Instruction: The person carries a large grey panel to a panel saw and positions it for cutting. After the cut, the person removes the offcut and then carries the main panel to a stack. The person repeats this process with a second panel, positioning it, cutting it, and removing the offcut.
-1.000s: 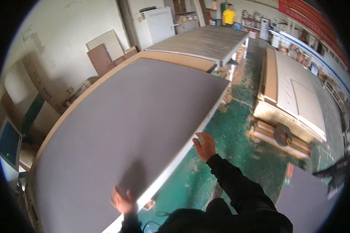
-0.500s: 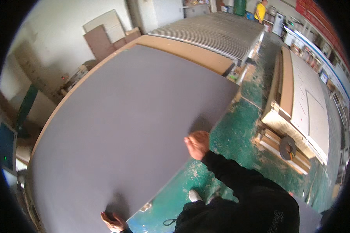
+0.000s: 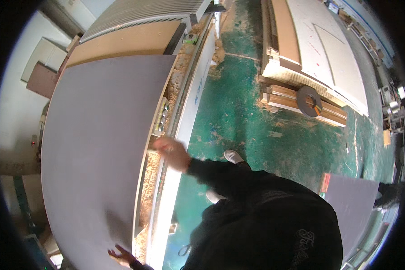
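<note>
A large grey panel [image 3: 99,135] lies across a machine bed on my left. My right hand [image 3: 172,154] hovers at the panel's right edge, over the gap beside it; motion smears its fingers, and I see nothing in them. Farther down the same edge, my left hand [image 3: 120,255] has its fingers spread over the grey face near the lower rim of the view. Whether it touches the surface I cannot tell. Sawdust [image 3: 149,189] and a metal rail [image 3: 159,180] show along the panel's right side.
Beyond the panel lie a tan board [image 3: 121,42] and a ribbed bed [image 3: 144,18]. To the right stands a stack of boards [image 3: 319,49], with a dark coil [image 3: 308,101] on wooden strips before it. Another grey panel [image 3: 351,198] is behind my right side.
The grey panel has shifted left, uncovering the rail and sawdust along its right side. My right hand has moved off its top to beside its edge. My view has swung right.
</note>
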The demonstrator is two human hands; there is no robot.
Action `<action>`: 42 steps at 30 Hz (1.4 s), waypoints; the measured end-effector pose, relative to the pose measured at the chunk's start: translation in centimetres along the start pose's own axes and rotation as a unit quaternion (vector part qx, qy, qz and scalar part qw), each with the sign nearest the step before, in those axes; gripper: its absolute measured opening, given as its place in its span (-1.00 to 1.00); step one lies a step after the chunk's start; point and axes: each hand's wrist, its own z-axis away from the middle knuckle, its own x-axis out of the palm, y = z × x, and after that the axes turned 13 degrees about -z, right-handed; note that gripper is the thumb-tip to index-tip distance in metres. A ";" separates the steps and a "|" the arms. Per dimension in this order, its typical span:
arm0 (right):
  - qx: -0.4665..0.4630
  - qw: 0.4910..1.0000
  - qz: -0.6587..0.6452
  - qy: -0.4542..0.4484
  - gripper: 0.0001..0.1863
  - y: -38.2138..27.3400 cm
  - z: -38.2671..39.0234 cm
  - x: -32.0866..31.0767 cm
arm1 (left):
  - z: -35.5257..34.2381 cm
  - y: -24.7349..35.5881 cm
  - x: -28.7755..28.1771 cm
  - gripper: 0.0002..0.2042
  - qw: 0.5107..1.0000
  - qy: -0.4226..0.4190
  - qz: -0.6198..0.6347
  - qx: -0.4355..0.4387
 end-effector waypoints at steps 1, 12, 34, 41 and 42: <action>0.060 0.996 -0.010 0.059 -0.79 0.9 -0.4 -3.2 | 0.3 4.1 0.0 -0.46 0.992 0.002 0.120 0.029; 0.168 0.986 -0.008 0.010 -0.24 9.7 -10.7 -8.5 | 5.2 27.6 0.9 -0.48 1.000 0.002 0.007 -0.023; -0.007 0.964 0.241 -0.114 -0.71 3.5 -19.7 -14.9 | 6.6 28.9 -1.9 -0.39 0.999 -0.038 0.001 -0.039; -0.052 0.761 0.635 -0.122 -0.41 1.4 -36.0 -13.7 | 7.4 19.0 -2.8 -0.35 0.979 0.163 0.022 -0.119; 0.005 0.735 0.663 -0.145 -0.36 2.1 -37.4 -13.7 | 7.2 16.8 -2.7 -0.35 0.970 0.165 -0.009 -0.176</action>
